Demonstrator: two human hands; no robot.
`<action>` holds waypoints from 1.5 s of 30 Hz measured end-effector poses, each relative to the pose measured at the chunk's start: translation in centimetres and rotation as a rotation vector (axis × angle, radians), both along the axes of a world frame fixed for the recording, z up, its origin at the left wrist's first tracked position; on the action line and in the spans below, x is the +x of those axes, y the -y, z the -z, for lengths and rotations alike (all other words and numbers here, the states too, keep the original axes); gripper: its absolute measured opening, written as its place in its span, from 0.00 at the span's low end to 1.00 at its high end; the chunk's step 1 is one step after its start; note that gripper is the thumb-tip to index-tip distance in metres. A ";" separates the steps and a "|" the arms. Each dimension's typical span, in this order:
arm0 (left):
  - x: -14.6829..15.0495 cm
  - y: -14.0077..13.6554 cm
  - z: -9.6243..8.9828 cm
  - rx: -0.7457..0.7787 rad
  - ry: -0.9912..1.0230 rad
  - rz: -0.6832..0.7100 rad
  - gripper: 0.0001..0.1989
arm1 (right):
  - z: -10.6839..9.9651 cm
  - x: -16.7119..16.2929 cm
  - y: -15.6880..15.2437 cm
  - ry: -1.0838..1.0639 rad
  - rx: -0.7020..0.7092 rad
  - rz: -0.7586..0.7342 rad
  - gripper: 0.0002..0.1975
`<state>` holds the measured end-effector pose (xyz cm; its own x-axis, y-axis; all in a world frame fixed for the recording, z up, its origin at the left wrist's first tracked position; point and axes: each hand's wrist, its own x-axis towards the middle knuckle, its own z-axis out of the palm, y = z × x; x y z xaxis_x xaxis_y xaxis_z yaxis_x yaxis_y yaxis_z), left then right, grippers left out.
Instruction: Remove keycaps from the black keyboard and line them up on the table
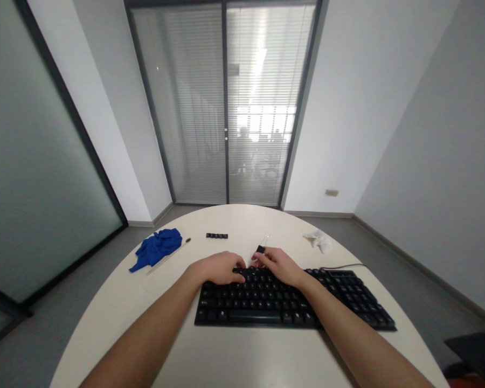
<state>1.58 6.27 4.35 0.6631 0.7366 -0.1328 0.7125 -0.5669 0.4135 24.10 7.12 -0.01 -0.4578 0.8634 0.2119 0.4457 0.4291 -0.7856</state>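
Observation:
A black keyboard (258,316) lies on the table in front of me. My left hand (223,268) grips its far edge near the upper-left keys, thumb on the key side and fingers curled at the back. Just right of it, my right hand (278,264) is closed on a keycap puller (261,249) with a black grip. Thin wire shows above that grip, and its lower end is partly hidden by my fingers over the top key row. Beyond the keyboard, several loose black keycaps (217,236) stand in a short row.
On the round white table (145,345), a blue cloth (157,247) lies at the left beside a thin brush (168,256). A crumpled white tissue (319,240) is at the right. The keyboard's cable (343,265) runs off its back right.

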 end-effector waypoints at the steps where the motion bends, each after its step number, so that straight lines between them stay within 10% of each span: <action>1: 0.0 0.0 0.0 0.002 0.006 0.003 0.18 | 0.2 0.1 -0.2 -0.055 -0.049 -0.002 0.23; 15: 2.1 0.0 0.9 0.163 0.203 -0.230 0.11 | 0.4 0.3 -0.5 -0.263 -0.152 0.067 0.23; 45: 2.2 0.5 1.3 0.489 0.162 0.016 0.09 | 0.5 0.4 -0.8 -0.271 -0.144 0.097 0.23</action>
<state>3.83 5.77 3.06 0.6582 0.6767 0.3300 0.6513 -0.7317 0.2013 24.50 7.95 -0.55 -0.3157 0.9303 0.1869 0.2453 0.2703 -0.9310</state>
